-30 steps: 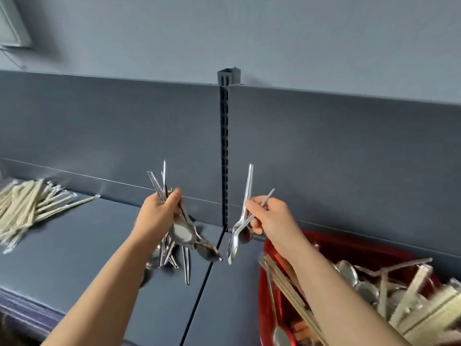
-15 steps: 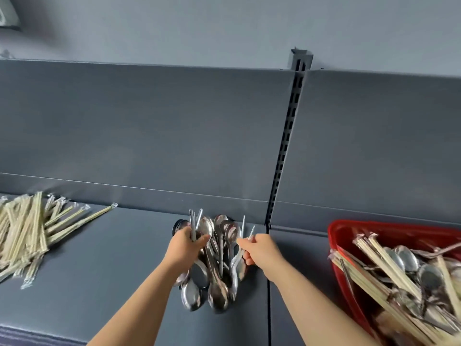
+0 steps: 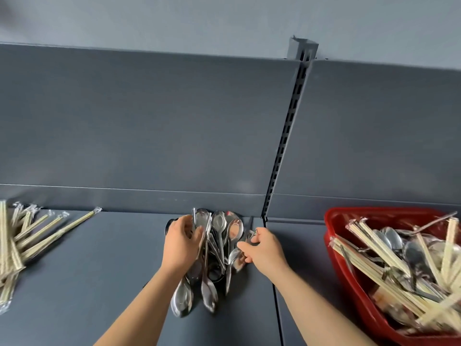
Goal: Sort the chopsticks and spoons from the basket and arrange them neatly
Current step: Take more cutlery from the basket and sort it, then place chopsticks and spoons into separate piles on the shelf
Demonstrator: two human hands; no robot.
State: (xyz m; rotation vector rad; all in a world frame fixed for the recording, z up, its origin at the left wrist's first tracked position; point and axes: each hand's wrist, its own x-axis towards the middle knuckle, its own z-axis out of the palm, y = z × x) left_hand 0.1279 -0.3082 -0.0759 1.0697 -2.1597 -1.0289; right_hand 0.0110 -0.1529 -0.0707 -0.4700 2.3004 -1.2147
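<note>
Spoons point(image 3: 218, 223), laid lengthwise toward the wall, are gripped by the left hand point(image 3: 183, 245) and pinched by the right hand point(image 3: 265, 250); the basket point(image 3: 354, 295) lies nearer the right.

Red basket point(image 3: 334, 248), silver spoons point(image 3: 218, 222), pale chopsticks point(image 3: 37, 236), grey shelf point(image 3: 99, 270)

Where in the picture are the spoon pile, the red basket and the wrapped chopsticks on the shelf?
spoon pile point(image 3: 219, 222): head view, bowl of a spoon at the pile's far end.
red basket point(image 3: 374, 211): head view, its back rim.
wrapped chopsticks point(image 3: 10, 258): head view, dense part of the left bundle.
</note>
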